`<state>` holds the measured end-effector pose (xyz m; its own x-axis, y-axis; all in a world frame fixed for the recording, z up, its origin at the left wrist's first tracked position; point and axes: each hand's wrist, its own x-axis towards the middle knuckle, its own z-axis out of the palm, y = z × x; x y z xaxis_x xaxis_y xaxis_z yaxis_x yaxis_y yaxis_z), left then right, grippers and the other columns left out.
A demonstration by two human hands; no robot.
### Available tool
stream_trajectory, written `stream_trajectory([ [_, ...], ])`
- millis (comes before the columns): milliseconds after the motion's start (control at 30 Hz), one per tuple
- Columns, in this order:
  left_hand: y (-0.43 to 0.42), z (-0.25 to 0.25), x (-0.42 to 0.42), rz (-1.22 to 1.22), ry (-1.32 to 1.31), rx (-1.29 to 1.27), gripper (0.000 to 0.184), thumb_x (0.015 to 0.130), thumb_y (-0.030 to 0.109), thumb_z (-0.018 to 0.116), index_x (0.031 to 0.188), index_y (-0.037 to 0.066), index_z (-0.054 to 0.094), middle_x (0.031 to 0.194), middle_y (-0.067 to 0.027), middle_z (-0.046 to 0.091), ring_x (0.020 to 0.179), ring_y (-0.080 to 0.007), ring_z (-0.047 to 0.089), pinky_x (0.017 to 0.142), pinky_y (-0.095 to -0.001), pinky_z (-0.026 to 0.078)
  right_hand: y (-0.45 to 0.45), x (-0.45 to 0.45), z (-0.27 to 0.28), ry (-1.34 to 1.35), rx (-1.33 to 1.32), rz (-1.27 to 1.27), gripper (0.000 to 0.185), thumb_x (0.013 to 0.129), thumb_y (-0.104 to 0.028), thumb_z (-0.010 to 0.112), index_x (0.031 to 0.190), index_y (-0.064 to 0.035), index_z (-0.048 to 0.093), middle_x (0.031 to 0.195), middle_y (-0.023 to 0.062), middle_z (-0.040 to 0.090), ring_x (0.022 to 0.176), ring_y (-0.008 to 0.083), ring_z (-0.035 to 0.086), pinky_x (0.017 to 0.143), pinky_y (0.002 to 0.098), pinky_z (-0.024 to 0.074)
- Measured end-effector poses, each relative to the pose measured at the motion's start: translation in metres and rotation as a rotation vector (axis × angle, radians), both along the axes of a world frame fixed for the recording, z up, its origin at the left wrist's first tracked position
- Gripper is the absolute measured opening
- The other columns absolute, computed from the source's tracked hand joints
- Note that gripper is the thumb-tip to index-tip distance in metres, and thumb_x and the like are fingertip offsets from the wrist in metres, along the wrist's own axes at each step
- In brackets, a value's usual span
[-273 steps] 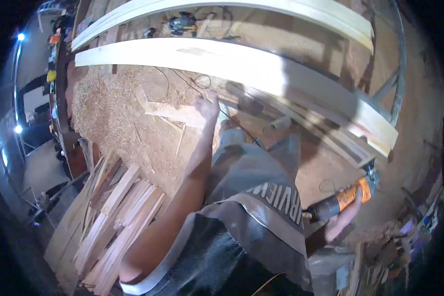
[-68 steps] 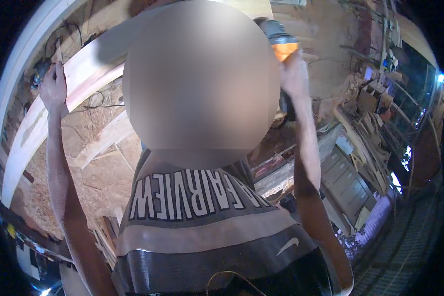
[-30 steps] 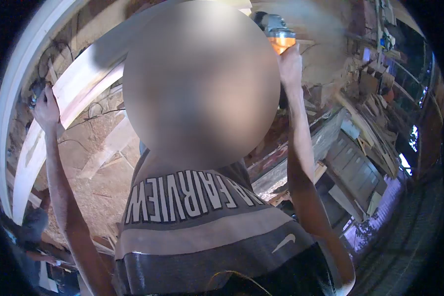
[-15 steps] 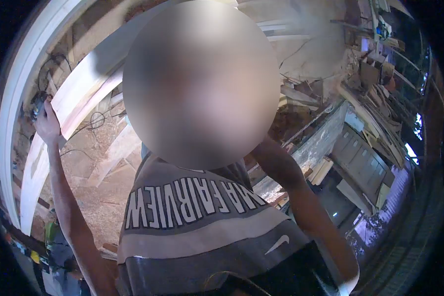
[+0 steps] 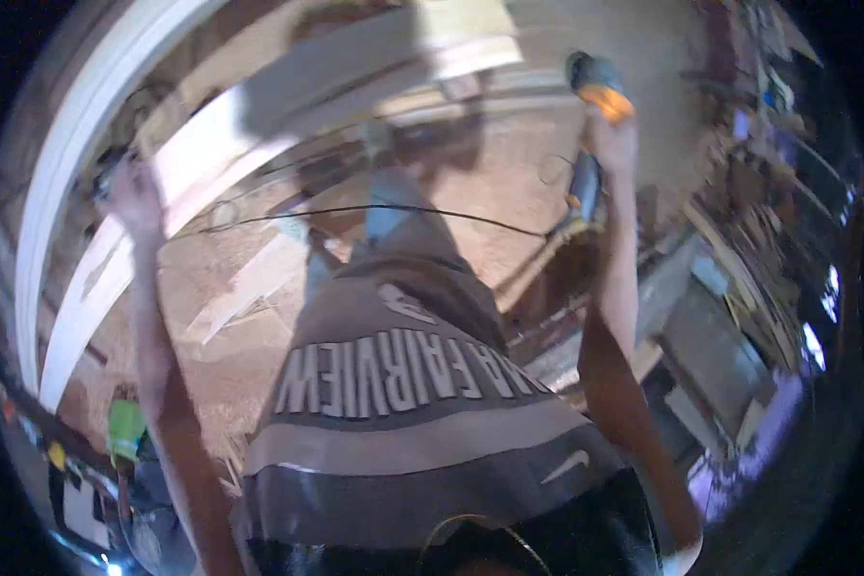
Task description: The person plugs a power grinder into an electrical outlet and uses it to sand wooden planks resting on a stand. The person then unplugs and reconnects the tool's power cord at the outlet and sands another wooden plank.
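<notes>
Black cord (image 5: 394, 206) strung across the middle, scrap wood (image 5: 250, 278) on the dusty floor (image 5: 226, 384). Right grip (image 5: 612, 139) wrapped round an orange grinder (image 5: 605, 101), clear of the curved wooden beam (image 5: 206, 139); left grip (image 5: 134, 202) at that beam, can't tell if clenched

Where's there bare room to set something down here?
Floor looks bare between the scrap wood and the power tool in the right hand, and between that tool and the board, though a cord runs nearby. The scrap wood side is crowded.
</notes>
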<state>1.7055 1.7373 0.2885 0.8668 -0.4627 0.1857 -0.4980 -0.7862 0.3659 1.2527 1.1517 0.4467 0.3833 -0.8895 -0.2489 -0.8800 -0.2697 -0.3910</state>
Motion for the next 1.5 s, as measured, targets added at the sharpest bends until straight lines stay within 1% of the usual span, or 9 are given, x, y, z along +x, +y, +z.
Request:
stream_trajectory([
  [100,-0.004,0.037,-0.055,-0.325,0.105,-0.017,0.072,0.085,0.042,0.075,0.141,0.005,0.052,0.139,-0.0193,0.056,0.133,-0.0368,0.050,0.109,-0.0548,0.034,0.068,-0.006,0.010,-0.446,0.187,-0.142,0.028,0.094,-0.019,0.063,0.117,-0.0055,0.068,0.080,0.0032,0.065,0.069,0.0118,0.063,0.062,0.0297,0.0533],
  [433,0.026,0.011,-0.076,-0.175,-0.088,0.436,0.095,0.074,0.005,0.076,0.154,0.037,0.037,0.162,-0.0029,0.031,0.148,-0.0252,0.030,0.114,-0.0639,0.022,0.223,0.019,0.007,-0.519,0.433,-0.239,0.026,0.093,-0.019,0.068,0.112,-0.0029,0.060,0.084,0.0048,0.065,0.070,0.0135,0.065,0.058,0.0305,0.0530],
  [667,0.046,0.030,-0.074,-0.183,0.032,0.325,0.097,0.075,0.010,0.080,0.156,0.036,0.033,0.164,-0.0006,0.026,0.151,-0.0253,0.027,0.117,-0.0643,0.024,0.280,0.053,0.025,-0.305,0.185,0.016,0.049,0.089,-0.028,0.075,0.125,0.0004,0.057,0.109,0.0135,0.071,0.094,0.0228,0.068,0.087,0.0396,0.0538],
  [967,0.100,0.029,-0.045,-0.240,0.015,0.370,0.099,0.069,0.005,0.076,0.156,0.033,0.037,0.166,0.0031,0.026,0.152,-0.0194,0.027,0.120,-0.0625,0.019,0.382,0.133,0.007,0.098,0.153,0.378,0.068,0.082,-0.035,0.077,0.131,0.0030,0.049,0.101,0.0247,0.071,0.098,0.0451,0.069,0.083,0.0520,0.0558],
  [1000,0.111,0.024,-0.038,-0.247,0.043,0.428,0.085,0.082,0.012,0.073,0.156,0.031,0.036,0.167,0.0052,0.023,0.154,-0.0173,0.023,0.123,-0.0541,0.017,0.398,0.146,0.005,0.078,0.178,0.442,0.069,0.082,-0.035,0.077,0.131,0.0048,0.047,0.097,0.0246,0.071,0.093,0.0448,0.070,0.081,0.0521,0.0565],
  [1100,0.120,-0.001,-0.033,-0.269,-0.121,0.326,0.078,0.078,0.006,0.070,0.150,0.025,0.046,0.166,0.0055,0.027,0.153,-0.0171,0.026,0.123,-0.0546,0.019,0.445,0.176,-0.031,-0.279,0.261,0.671,0.058,0.085,-0.040,0.075,0.115,0.0030,0.051,0.091,0.0222,0.071,0.081,0.0407,0.072,0.071,0.0501,0.0577],
  [1267,0.119,0.001,-0.034,-0.280,-0.126,0.324,0.061,0.088,0.009,0.063,0.146,0.022,0.052,0.165,0.0055,0.031,0.151,-0.0168,0.030,0.123,-0.0512,0.021,0.499,0.216,-0.036,0.029,-0.024,0.824,0.052,0.082,-0.038,0.078,0.110,-0.0027,0.052,0.087,0.0165,0.070,0.083,0.0342,0.073,0.074,0.0462,0.0587],
  [1400,0.119,-0.001,-0.033,-0.281,-0.156,0.278,0.066,0.088,0.008,0.063,0.149,0.024,0.047,0.164,0.0058,0.032,0.151,-0.0167,0.030,0.123,-0.0511,0.021,0.445,0.187,-0.028,-0.209,0.202,0.560,0.058,0.083,-0.040,0.078,0.110,0.0034,0.051,0.084,0.0208,0.069,0.084,0.0396,0.071,0.070,0.0484,0.0575],
  [1500,0.117,0.002,-0.036,-0.252,-0.114,0.364,0.076,0.084,0.002,0.065,0.153,0.026,0.042,0.165,0.0061,0.029,0.152,-0.0167,0.029,0.123,-0.0517,0.021,0.379,0.160,-0.019,0.108,-0.017,0.434,0.061,0.084,-0.044,0.073,0.111,0.0061,0.052,0.090,0.0264,0.071,0.085,0.0443,0.071,0.073,0.0523,0.0572],
])
